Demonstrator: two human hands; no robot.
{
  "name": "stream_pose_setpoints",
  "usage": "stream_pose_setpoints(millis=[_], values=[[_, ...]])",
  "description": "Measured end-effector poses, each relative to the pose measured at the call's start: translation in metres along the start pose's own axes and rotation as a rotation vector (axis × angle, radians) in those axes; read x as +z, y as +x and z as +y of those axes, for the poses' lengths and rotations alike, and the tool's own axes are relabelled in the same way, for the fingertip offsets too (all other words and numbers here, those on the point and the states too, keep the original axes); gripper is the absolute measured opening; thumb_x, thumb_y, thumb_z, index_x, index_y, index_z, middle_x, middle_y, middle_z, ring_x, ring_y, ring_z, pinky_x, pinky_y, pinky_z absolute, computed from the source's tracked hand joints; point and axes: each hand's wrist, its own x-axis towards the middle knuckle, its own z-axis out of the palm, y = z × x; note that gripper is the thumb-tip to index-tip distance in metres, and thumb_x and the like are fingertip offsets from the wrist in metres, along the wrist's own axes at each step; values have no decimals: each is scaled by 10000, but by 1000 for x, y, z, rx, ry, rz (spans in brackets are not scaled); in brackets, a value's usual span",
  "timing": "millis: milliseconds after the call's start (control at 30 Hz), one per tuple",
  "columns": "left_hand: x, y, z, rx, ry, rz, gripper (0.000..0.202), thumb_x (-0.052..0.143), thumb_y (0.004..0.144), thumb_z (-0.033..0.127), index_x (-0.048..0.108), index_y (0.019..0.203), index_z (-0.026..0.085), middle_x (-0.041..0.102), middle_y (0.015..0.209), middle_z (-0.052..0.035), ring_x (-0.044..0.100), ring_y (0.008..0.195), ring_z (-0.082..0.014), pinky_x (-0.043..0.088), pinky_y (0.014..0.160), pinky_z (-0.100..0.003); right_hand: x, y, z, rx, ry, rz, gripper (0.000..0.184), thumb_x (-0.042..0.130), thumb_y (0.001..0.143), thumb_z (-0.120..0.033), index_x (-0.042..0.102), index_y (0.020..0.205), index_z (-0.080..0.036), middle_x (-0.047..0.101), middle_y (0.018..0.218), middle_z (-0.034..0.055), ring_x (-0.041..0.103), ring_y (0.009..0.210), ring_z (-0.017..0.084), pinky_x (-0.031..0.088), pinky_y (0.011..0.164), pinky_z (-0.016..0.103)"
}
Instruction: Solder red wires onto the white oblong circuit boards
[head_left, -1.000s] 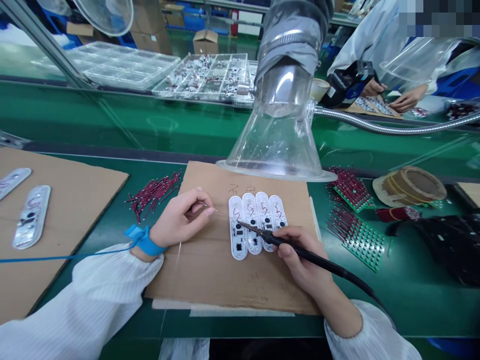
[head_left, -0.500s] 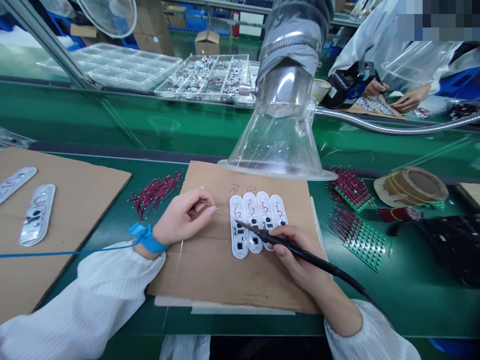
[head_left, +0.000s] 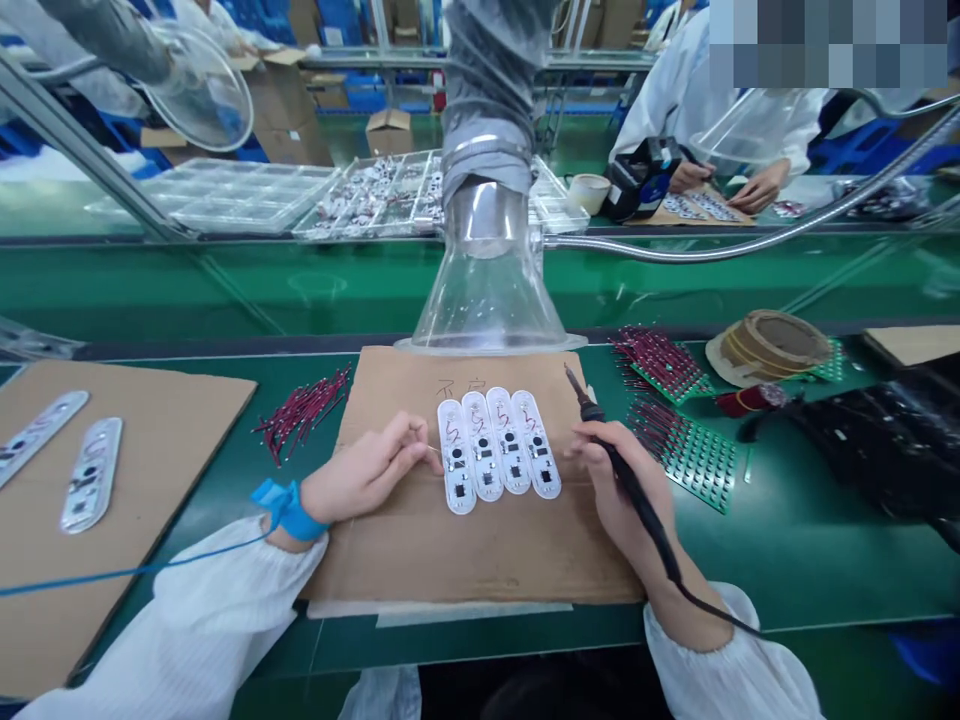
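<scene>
Green table (head_left: 787, 540) on a factory line, with a brown cardboard sheet (head_left: 465, 550) on it below a clear fume hood (head_left: 487, 290). Four white oblong circuit boards (head_left: 499, 450) lie side by side on the cardboard. Left hand (head_left: 367, 470) just left of them, fingertips pinched on a thin wire (head_left: 433, 449), likely solder, barely visible. Right hand (head_left: 619, 490) wrapped round a soldering iron (head_left: 636, 492), tip raised clear of the boards. Red wire pile (head_left: 304, 410) left of the cardboard. Parts trays (head_left: 375, 195) on the far table, where another person (head_left: 675, 110) works.

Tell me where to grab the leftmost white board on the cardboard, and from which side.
Pinch its near rounded end, coming from the left, I'd judge: the leftmost board lies flat, its right edge against the next board, its left edge free, its near end jutting past the row.
</scene>
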Motion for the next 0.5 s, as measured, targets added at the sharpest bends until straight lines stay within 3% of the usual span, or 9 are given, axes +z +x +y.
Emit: stream_pose_setpoints(millis=[100,200,333,500], values=[[2,1,2,-43,29,-2,233,356,1180,481,424,1091,276,871,1107,-86,808,1075,-247,532,949,-386,1,-5,-2,-16,-94,-75,197,546,1170,-383,725,1181,-300,778,1083,36,762,974,230,617,895,364],[1,2,1,-68,28,62,247,360,1175,506,417,1095,279,872,1141,-98,805,1121,-262,539,973,-398,4,-11,-5,-19,-109,-152,189,539,1168,-341,702,1257,-306,756,1135,46,764,997,232,624,850,341],[1,4,0,-74,48,131,262,356,1172,521,413,1095,277,869,1156,-115,805,1125,-273,544,979,-412,5,-14,-6,-25,-107,-169,189,551,1163,-321,687,1293,-304,742,1145,49,767,1002,224,629,848,335],[7,5,2,-30,2,96,226,378,1174,482,431,1099,276,872,1120,-101,816,1106,-260,563,973,-408,1,-8,-2,-37,-122,-177,178,571,1148,-286,683,1286,-290,763,1210,65,770,1080,243,632,928,378]])
